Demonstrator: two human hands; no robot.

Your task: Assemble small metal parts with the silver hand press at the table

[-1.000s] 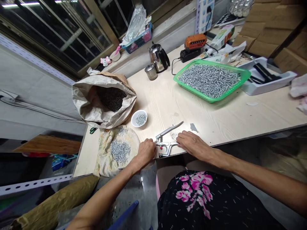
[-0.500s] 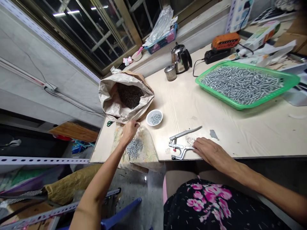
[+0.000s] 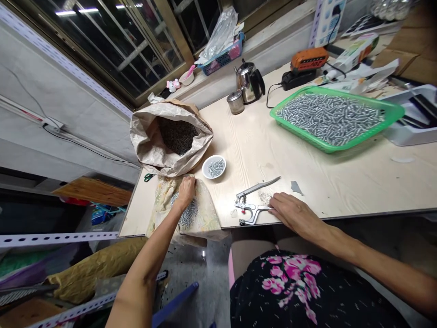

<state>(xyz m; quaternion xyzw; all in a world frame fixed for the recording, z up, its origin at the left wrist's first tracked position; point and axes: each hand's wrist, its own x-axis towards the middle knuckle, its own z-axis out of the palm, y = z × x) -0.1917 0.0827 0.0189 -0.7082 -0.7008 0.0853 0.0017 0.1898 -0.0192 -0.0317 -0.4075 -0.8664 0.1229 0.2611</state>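
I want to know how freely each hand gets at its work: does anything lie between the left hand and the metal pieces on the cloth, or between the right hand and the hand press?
Nothing visible does. The left hand already rests on the pile of metal pieces on the cloth. The right hand touches the handle of the hand press.

- The 2 arms are bare to the picture's edge, with no sleeve showing.
- The left hand (image 3: 186,190) and right hand (image 3: 290,210) wear no gloves; no rings or watch can be made out.
- A black garment with pink flowers and small white flecks (image 3: 300,287) covers the lap.
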